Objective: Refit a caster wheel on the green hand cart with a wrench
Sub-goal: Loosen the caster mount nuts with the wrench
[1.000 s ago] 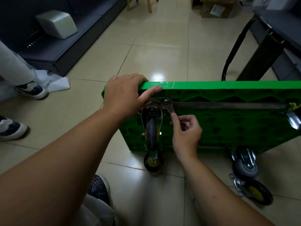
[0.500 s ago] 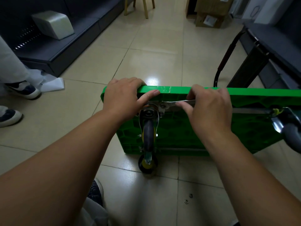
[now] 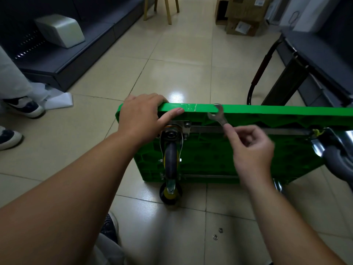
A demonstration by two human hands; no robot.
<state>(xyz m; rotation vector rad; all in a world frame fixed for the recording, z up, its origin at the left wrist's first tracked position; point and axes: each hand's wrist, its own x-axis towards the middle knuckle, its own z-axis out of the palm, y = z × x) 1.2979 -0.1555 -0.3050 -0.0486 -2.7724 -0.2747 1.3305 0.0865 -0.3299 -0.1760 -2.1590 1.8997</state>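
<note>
The green hand cart (image 3: 248, 111) stands on its side on the tiled floor, underside toward me. A caster wheel (image 3: 171, 159) with a grey tyre and silver bracket hangs from its upper left corner. My left hand (image 3: 141, 119) grips the cart's top edge just above that caster, thumb along the rim. My right hand (image 3: 252, 148) pinches the handle of a silver open-ended wrench (image 3: 217, 115). The wrench jaw points up at the cart's rim, off the caster's bolt (image 3: 187, 124).
A second caster (image 3: 336, 155) sits at the cart's right end, and a black one (image 3: 171, 194) rests on the floor below. Two small washers (image 3: 217, 233) lie on the tiles near me. Another person's shoes (image 3: 24, 108) stand at left. The cart's black handle (image 3: 257, 81) rises behind.
My right hand has lifted the wrench off the caster's bolt and swung it right and upward; a second ago it held the wrench on the bolt. My left hand keeps its grip.
</note>
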